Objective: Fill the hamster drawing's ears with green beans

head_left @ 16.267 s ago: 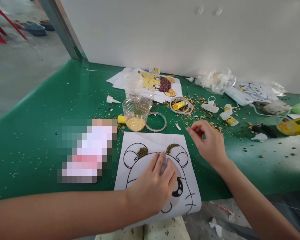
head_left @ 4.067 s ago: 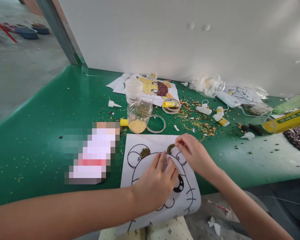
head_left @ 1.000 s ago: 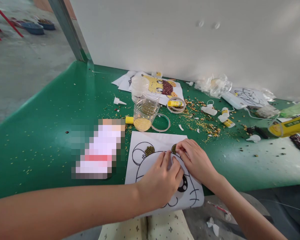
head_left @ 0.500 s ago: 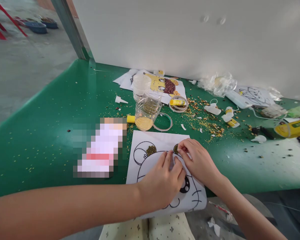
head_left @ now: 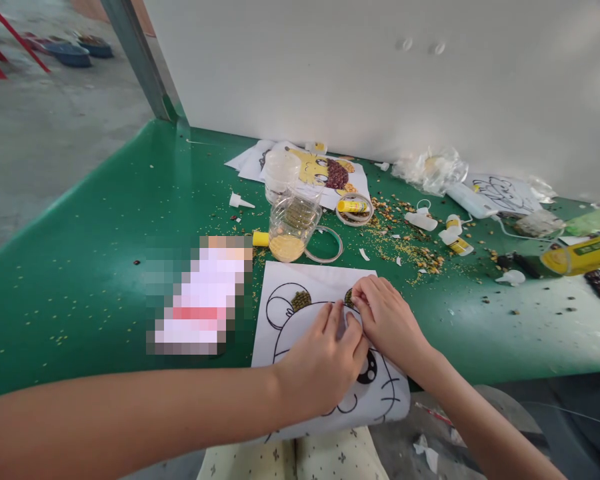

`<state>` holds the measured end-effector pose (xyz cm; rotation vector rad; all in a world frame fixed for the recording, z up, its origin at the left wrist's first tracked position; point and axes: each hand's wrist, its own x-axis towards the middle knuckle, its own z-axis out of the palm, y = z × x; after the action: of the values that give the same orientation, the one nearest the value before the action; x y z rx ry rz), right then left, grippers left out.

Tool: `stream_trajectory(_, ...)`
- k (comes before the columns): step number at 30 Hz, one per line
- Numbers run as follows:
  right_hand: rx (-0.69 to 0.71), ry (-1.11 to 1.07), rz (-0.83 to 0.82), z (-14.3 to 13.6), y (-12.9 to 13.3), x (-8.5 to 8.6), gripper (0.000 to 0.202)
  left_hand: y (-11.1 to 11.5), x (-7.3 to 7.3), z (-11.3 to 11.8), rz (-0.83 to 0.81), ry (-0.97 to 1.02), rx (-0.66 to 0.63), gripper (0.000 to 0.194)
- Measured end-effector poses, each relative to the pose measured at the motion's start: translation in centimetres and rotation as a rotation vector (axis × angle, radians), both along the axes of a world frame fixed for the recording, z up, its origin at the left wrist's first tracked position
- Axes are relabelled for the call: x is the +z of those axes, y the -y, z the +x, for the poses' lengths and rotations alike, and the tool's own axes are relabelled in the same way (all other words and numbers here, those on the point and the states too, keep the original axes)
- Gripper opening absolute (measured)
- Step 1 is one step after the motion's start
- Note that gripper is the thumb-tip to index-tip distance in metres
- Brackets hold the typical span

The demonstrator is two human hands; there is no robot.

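Observation:
A white sheet with a cartoon animal drawing (head_left: pixel 280 267) lies at the table's front edge, its lower part hanging over. Dark green beans (head_left: pixel 301 300) fill the inner part of the left ear. My left hand (head_left: pixel 325 360) rests across the drawn head, fingers spread and pressing on the paper. At the right ear, my right hand (head_left: pixel 387 317) has thumb and forefinger pinched together against a patch of green beans (head_left: pixel 349 298). Whatever sits between those fingertips is hidden.
Behind the sheet, clear plastic cups (head_left: pixel 290 233) hold grains, beside a tape roll (head_left: pixel 325 245). A blurred-out phone (head_left: pixel 205 293) lies left. Scattered grains (head_left: pixel 420 257), glue bottles (head_left: pixel 421 219) and a yellow bottle (head_left: pixel 587 253) spread rightward. A decorated picture (head_left: pixel 315 170) lies behind.
The view has shifted very slightly. Both hands stay in nearly the same place on the sheet, the right one still pinching at the right ear.

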<state>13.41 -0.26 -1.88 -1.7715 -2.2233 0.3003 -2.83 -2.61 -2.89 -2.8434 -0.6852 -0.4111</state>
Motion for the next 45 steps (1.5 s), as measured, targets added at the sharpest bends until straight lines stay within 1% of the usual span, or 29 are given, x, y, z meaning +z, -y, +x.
stream_trajectory(3, -0.004, -0.144, 0.014, 0.4, 0.0, -0.3, 0.01, 0.0, 0.0, -0.1, 0.005, -0.006, -0.004, 0.037)
stream_trajectory(5, -0.048, -0.255, 0.087, 0.7, 0.2, -0.5, 0.007, 0.0, 0.0, -0.1, 0.004, -0.004, -0.005, 0.037)
stream_trajectory(6, -0.065, -0.277, 0.134, 0.8, 0.3, -0.5, 0.013, 0.0, 0.0, -0.1, 0.002, -0.002, -0.005, 0.036)
stream_trajectory(7, -0.066, -0.266, 0.178, 0.9, 0.5, -0.5, 0.02, 0.0, 0.1, -0.1, 0.0, 0.003, -0.004, 0.036)
stream_trajectory(9, -0.004, -0.162, 0.227, 0.9, 1.1, -0.4, 0.03, -0.1, 0.0, -0.2, -0.004, 0.008, 0.0, 0.037)
stream_trajectory(12, 0.091, 0.029, 0.303, 0.8, 2.2, 0.0, 0.027, -0.1, 0.0, -0.2, -0.003, 0.014, 0.004, 0.039)
stream_trajectory(16, 0.104, 0.135, 0.406, 0.9, 3.3, 0.2, 0.023, 0.0, -0.1, -0.1, 0.005, 0.017, 0.001, 0.041)
stream_trajectory(19, 0.127, 0.143, 0.404, 1.0, 3.4, 0.0, 0.023, 0.0, -0.1, 0.0, 0.0, 0.014, 0.011, 0.042)
stream_trajectory(24, 0.156, 0.12, 0.355, 1.2, 2.7, -0.1, 0.023, -0.1, -0.1, 0.0, -0.011, 0.005, 0.012, 0.042)
stream_trajectory(27, 0.219, 0.146, 0.345, 1.4, 2.4, 0.2, 0.021, 0.0, -0.1, 0.0, -0.017, 0.014, 0.015, 0.042)
stream_trajectory(30, 0.283, 0.173, 0.326, 1.6, 2.3, 0.5, 0.023, 0.1, -0.2, 0.1, -0.018, 0.02, 0.013, 0.041)
stream_trajectory(33, 0.307, 0.162, 0.298, 1.7, 2.3, 0.5, 0.026, 0.1, -0.2, 0.2, -0.01, 0.022, 0.013, 0.041)
stream_trajectory(35, 0.313, 0.133, 0.309, 1.8, 2.3, 0.3, 0.026, 0.1, -0.3, 0.2, -0.003, 0.023, 0.013, 0.041)
stream_trajectory(38, 0.295, 0.089, 0.32, 1.8, 2.3, -0.2, 0.029, 0.0, -0.4, 0.2, 0.01, 0.023, 0.011, 0.041)
stream_trajectory(41, 0.237, 0.003, 0.293, 2.2, 1.8, -0.2, 0.027, -0.1, -0.4, 0.1, 0.01, -0.002, 0.008, 0.041)
stream_trajectory(43, 0.16, -0.087, 0.285, 2.9, 0.7, 0.3, 0.023, -0.2, -0.3, 0.1, 0.001, -0.018, 0.017, 0.038)
stream_trajectory(45, 0.03, -0.15, 0.285, 4.3, -1.4, 0.9, 0.02, -0.2, -0.3, 0.1, -0.004, -0.029, 0.026, 0.037)
